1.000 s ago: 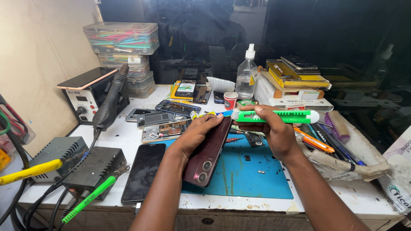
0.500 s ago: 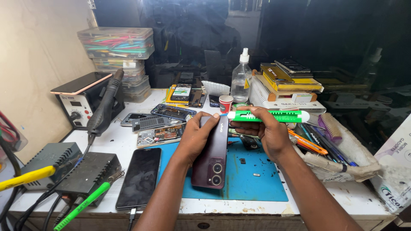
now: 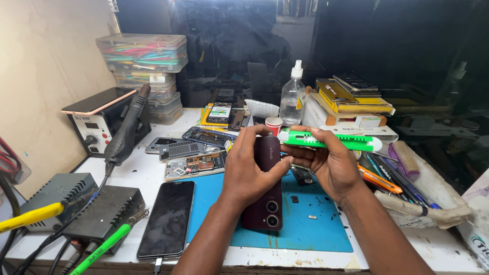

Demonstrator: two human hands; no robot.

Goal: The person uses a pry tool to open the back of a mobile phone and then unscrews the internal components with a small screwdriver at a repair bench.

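My left hand [image 3: 248, 172] grips a dark maroon phone [image 3: 265, 203], its back and camera lenses facing up, held upright over a blue work mat [image 3: 316, 229]. My right hand [image 3: 328, 164] holds a green and white tube-shaped tool [image 3: 331, 141] level, its left tip right at the phone's top edge. The fingers of both hands meet near that edge. The upper part of the phone is hidden by my left hand.
A black phone [image 3: 166, 219] lies screen up left of the mat. A rework station [image 3: 104, 119] with a handpiece [image 3: 127, 130], dark boxes [image 3: 97, 211], opened phone parts [image 3: 196, 165], a spray bottle [image 3: 293, 97], stacked boxes [image 3: 351, 102] and a brush [image 3: 405, 158] crowd the bench.
The phone has swung from tilted to nearly upright in my left hand. The green tool's tip has come in closer to the phone's top edge.
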